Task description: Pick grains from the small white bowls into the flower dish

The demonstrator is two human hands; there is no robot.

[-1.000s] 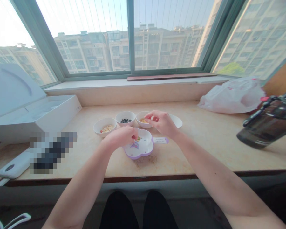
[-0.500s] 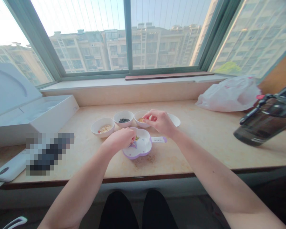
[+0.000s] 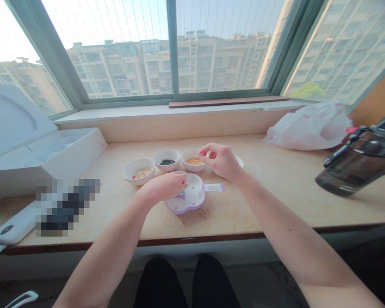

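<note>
My left hand (image 3: 167, 185) is closed above the left side of a flower-shaped white and purple dish (image 3: 194, 199) with cartoon prints and a flat handle on its right. Its fingertips point down into the dish; what they grip is hidden. My right hand (image 3: 223, 161) is pinched at the right rim of a white bowl of yellow grains (image 3: 194, 161), holding something too small to name, if anything. Left of that bowl stand a bowl of black beans (image 3: 167, 162) and a bowl of pale pieces (image 3: 142, 173) with a reddish bit. A white plate (image 3: 239, 161) is partly behind my right hand.
An open white box (image 3: 73, 149) stands at the left, with a white device (image 3: 16, 222) and a blurred-out dark object (image 3: 66, 209) in front. A plastic bag (image 3: 308, 126) and a dark bottle (image 3: 349, 164) are at the right. The counter's front edge (image 3: 192, 240) runs before my knees.
My right hand has drawn back rightward from over the yellow grains to the bowl's rim, uncovering more of them. My left hand has shifted slightly over the dish.
</note>
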